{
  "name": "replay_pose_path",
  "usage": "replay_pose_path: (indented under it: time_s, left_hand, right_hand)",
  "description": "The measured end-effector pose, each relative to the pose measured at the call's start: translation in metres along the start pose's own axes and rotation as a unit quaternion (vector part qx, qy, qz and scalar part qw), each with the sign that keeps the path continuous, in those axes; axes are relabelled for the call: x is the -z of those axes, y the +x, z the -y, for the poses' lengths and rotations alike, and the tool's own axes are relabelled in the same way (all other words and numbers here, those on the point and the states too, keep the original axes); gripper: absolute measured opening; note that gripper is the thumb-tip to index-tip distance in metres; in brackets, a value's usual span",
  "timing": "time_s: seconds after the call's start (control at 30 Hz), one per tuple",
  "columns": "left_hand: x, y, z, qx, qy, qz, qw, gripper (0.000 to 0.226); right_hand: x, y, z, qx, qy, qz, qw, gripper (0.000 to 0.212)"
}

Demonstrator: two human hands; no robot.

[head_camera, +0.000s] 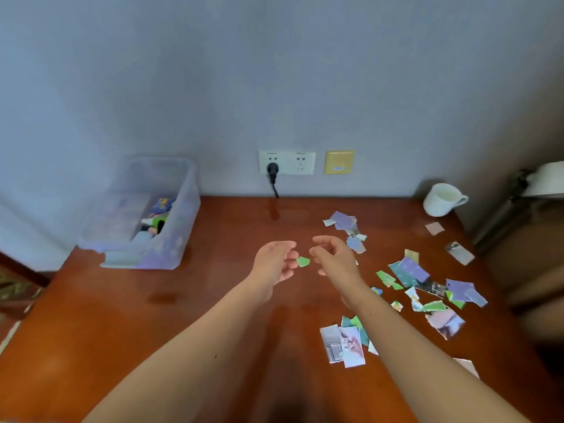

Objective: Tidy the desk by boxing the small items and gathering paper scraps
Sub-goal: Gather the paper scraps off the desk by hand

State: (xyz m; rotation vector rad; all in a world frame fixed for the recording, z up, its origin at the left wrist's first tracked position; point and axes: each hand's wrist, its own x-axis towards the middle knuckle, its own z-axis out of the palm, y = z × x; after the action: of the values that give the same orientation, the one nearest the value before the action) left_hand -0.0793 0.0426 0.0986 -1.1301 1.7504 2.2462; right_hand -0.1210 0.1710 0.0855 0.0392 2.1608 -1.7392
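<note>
Over the middle of the brown desk (213,300), a small green paper scrap (303,261) sits between my two hands. My right hand (334,259) has its fingers curled and pinches the scrap at their tips. My left hand (274,262) faces it with straight, spread fingers, whose tips touch the scrap's other edge. Several torn paper scraps (410,271) lie scattered over the right half of the desk, with a small stack of photo pieces (345,345) near the front. A clear plastic box (180,239) at the back left holds small items (158,216).
A white mug (442,199) stands at the back right corner. Beside it is a lamp (543,181). A wall socket with a black plug (272,171) is on the wall behind the desk. Two scraps (459,253) lie near the right edge.
</note>
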Motion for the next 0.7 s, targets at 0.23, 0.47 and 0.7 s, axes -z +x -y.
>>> replay_pose_path:
  time_s: [0.23,0.47,0.7]
  left_hand:
    - [-0.036,0.036,-0.015,0.006,0.049,0.052,0.997,0.016]
    - [-0.076,0.07,-0.024,-0.007,0.087,0.064,0.994,0.021]
    - [-0.111,0.122,-0.02,-0.016,0.126,0.06,0.99,0.016]
  right_hand:
    - [0.039,0.031,0.004,-0.019,-0.012,-0.078,0.997,0.02]
    - [0.071,0.072,0.002,-0.043,-0.037,-0.078,0.995,0.02]
    - [0.093,0.132,-0.015,-0.073,-0.047,-0.032,0.996,0.028]
